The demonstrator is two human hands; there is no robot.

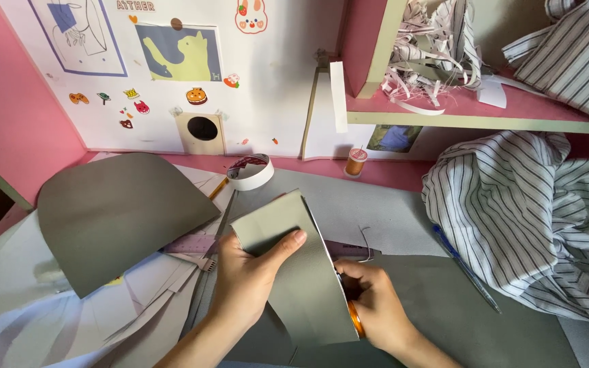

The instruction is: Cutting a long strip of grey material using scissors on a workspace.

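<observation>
My left hand [248,272] pinches a folded grey sheet of card [301,272], thumb lying across its upper face. Behind the sheet's right edge, my right hand [375,305] grips scissors with orange handles [355,318]; the blades are mostly hidden by the sheet, with a metal tip [365,252] showing past its edge. Both hands hover over a larger grey sheet [390,211] spread on the table.
A curved grey card piece [117,211] lies left. Also about are a roll of white tape [252,172], an orange thread spool [356,162], a pink ruler [192,244], a blue pen [465,266], striped cloth [533,225] at right, and a shelf with paper shreds [431,54].
</observation>
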